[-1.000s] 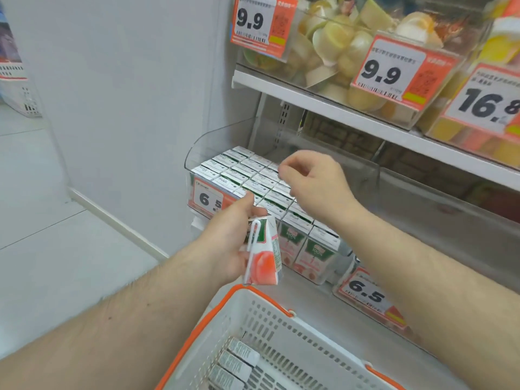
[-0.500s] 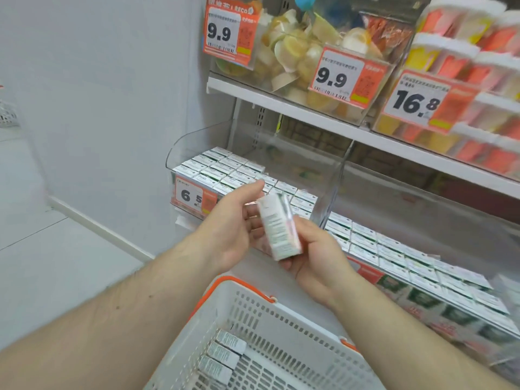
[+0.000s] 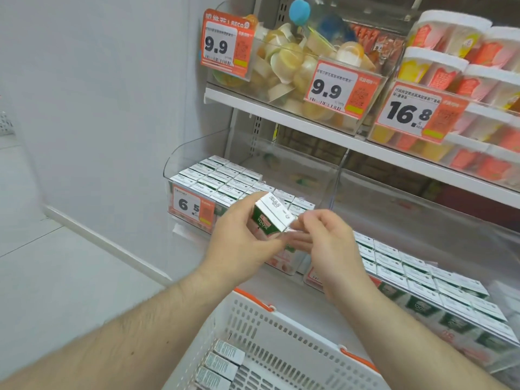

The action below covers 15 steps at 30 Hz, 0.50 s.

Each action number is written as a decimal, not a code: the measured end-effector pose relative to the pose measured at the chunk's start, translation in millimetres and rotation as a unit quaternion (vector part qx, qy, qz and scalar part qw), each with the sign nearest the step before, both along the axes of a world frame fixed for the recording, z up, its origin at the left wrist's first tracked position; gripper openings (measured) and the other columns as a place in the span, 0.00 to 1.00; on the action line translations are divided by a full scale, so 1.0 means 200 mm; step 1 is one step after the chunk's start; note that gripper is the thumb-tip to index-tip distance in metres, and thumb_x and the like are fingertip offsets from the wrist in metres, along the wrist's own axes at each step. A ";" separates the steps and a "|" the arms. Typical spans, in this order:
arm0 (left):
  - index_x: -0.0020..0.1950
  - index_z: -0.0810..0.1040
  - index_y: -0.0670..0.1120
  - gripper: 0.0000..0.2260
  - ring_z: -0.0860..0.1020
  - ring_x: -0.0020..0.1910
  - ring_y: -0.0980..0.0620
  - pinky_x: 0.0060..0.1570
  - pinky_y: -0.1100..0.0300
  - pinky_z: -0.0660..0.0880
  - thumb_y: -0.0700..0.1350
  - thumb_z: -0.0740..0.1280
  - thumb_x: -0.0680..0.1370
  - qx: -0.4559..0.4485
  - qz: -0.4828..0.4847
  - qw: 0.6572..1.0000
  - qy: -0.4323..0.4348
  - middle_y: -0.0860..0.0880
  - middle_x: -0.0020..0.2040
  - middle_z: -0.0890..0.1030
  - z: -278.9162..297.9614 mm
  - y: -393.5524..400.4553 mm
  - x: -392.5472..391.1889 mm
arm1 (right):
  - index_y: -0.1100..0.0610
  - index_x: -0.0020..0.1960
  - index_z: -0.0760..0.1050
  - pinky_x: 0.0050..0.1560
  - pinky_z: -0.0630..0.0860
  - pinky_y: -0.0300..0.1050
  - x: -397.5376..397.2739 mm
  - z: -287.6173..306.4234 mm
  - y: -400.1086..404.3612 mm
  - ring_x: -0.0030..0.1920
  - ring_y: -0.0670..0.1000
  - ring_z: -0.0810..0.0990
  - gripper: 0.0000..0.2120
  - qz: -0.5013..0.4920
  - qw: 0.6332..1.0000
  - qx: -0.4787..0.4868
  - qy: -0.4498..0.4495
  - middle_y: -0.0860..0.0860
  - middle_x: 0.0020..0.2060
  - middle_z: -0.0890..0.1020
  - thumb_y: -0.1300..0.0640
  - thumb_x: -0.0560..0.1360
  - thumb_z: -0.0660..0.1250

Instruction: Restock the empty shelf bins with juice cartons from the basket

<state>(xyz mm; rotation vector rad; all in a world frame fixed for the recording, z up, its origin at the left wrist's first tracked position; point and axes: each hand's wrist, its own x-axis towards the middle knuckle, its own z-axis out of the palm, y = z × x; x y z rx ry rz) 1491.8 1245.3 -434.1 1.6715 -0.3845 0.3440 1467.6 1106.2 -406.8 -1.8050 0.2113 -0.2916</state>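
A small green and white juice carton (image 3: pixel 271 216) is held in front of the lower shelf. My left hand (image 3: pixel 243 243) grips it from the left and below. My right hand (image 3: pixel 323 243) pinches its right corner with curled fingers. Behind it, the left clear bin (image 3: pixel 197 153) holds several rows of cartons, with free room at its back. The right clear bin (image 3: pixel 422 209) has cartons (image 3: pixel 416 273) along its front and is bare behind them. Below my arms, the white basket with orange trim (image 3: pixel 270 327) holds three cartons (image 3: pixel 222 364) lying flat.
A white wall (image 3: pixel 98 108) closes off the left side. The upper shelf (image 3: pixel 323 130) carries bins of jelly cups and white-lidded tubs behind orange price tags. A 6.5 price tag (image 3: pixel 194 206) hangs on the left bin's front.
The carton has turned from upright to tilted, top face towards me. My right hand moved from under it to its right corner. The view has shifted up and to the right.
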 end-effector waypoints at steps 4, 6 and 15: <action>0.63 0.76 0.57 0.26 0.73 0.57 0.55 0.56 0.57 0.73 0.47 0.77 0.66 0.145 0.102 0.981 -0.074 0.57 0.54 0.77 -0.01 0.02 0.05 | 0.52 0.46 0.79 0.34 0.73 0.35 -0.02 0.12 0.04 0.37 0.46 0.79 0.07 0.031 0.996 -0.056 -0.055 0.48 0.43 0.84 0.52 0.79 0.63; 0.62 0.77 0.54 0.26 0.73 0.56 0.52 0.57 0.59 0.70 0.44 0.77 0.65 0.179 0.107 0.971 -0.114 0.55 0.54 0.77 -0.01 0.02 0.06 | 0.52 0.49 0.78 0.30 0.71 0.33 0.02 0.14 0.09 0.37 0.45 0.79 0.10 0.064 0.995 -0.079 -0.012 0.47 0.41 0.83 0.47 0.78 0.64; 0.78 0.58 0.51 0.39 0.52 0.76 0.47 0.74 0.50 0.53 0.55 0.72 0.72 0.289 0.171 0.942 -0.009 0.49 0.77 0.59 -0.02 0.07 0.16 | 0.50 0.47 0.79 0.40 0.73 0.43 0.28 0.25 0.12 0.42 0.48 0.78 0.08 -0.016 0.958 -0.275 -0.081 0.46 0.40 0.81 0.51 0.73 0.63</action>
